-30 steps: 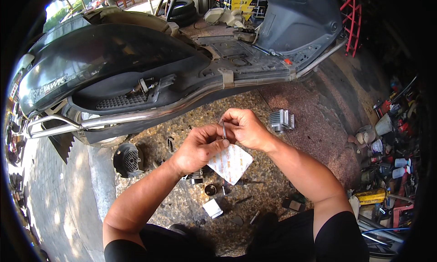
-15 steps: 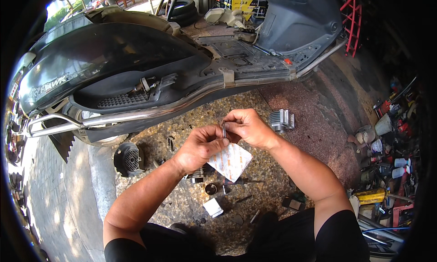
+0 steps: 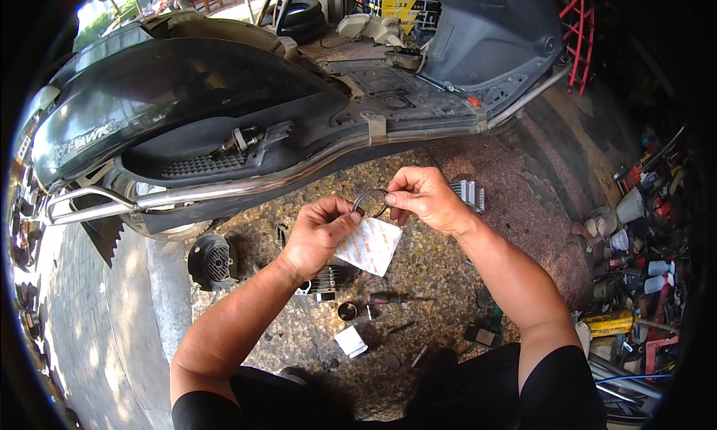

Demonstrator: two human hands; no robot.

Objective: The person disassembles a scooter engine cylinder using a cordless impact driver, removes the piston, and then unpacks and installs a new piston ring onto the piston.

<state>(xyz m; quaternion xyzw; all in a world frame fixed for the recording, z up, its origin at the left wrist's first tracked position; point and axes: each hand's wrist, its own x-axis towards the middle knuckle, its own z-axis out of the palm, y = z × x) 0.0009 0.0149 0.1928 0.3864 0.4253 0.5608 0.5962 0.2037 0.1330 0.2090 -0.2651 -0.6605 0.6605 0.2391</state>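
Between my hands, in front of my chest, are thin metal piston rings (image 3: 371, 192), seen as overlapping loops. My left hand (image 3: 323, 232) is closed, pinching the rings' left side between thumb and fingers. A white paper packet (image 3: 372, 247) with orange print hangs below the same hand, its upper corner hidden by the fingers. My right hand (image 3: 427, 198) pinches the rings' right side between thumb and forefinger. Below on the ground lie a piston (image 3: 347, 311), a finned cylinder (image 3: 323, 282) partly behind my left forearm, and a small white box (image 3: 350, 342).
A dark scooter (image 3: 224, 79) stands across the far side, its metal side rail (image 3: 299, 173) facing me. Another finned cylinder (image 3: 470, 195) lies beyond my right wrist. A black slotted cover (image 3: 211, 262) and a screwdriver (image 3: 387, 298) are on the ground. Tools and containers crowd the right edge.
My hands have moved slightly apart, and the rings have turned from nearly edge-on to show as round loops. The packet has shifted left and up, uncovering more of the screwdriver.
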